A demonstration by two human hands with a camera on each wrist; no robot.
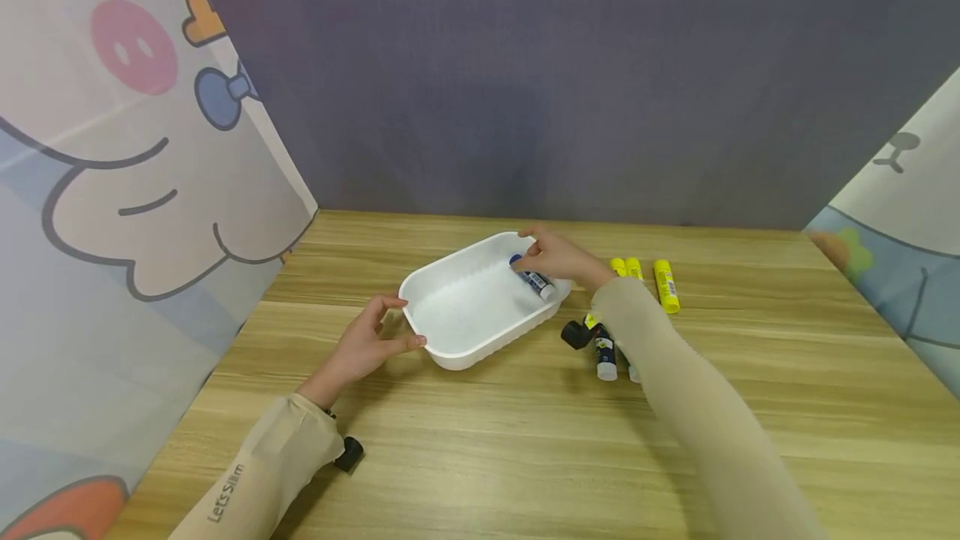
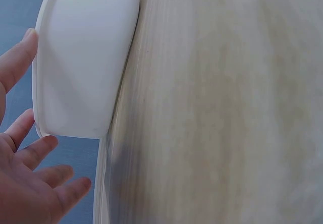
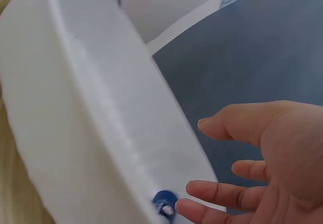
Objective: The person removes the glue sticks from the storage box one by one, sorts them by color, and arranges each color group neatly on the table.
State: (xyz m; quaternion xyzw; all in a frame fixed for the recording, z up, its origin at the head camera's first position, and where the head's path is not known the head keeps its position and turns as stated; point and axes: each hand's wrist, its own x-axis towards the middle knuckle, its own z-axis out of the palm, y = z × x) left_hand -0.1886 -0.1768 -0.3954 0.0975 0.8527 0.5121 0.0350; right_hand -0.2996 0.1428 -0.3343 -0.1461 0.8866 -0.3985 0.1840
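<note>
A white plastic tray [image 1: 465, 307] stands on the wooden table. Inside its right end lies a dark blue glue stick [image 1: 537, 283] with a pale end; in the right wrist view its blue tip [image 3: 165, 204] shows by the tray wall. My left hand [image 1: 362, 346] touches the tray's left end with thumb and fingertips at the rim, fingers spread in the left wrist view. Over the right end is my right hand [image 1: 561, 258], its fingers extended beside the glue stick and not wrapped around it.
Right of the tray lie a yellow glue stick [image 1: 666, 286], two more yellow ones [image 1: 633, 267] partly behind the right sleeve, and a dark glue stick [image 1: 606, 357] beside another mostly hidden one. A grey wall [image 1: 525, 107] rises behind the table, with cartoon-printed panels at both sides.
</note>
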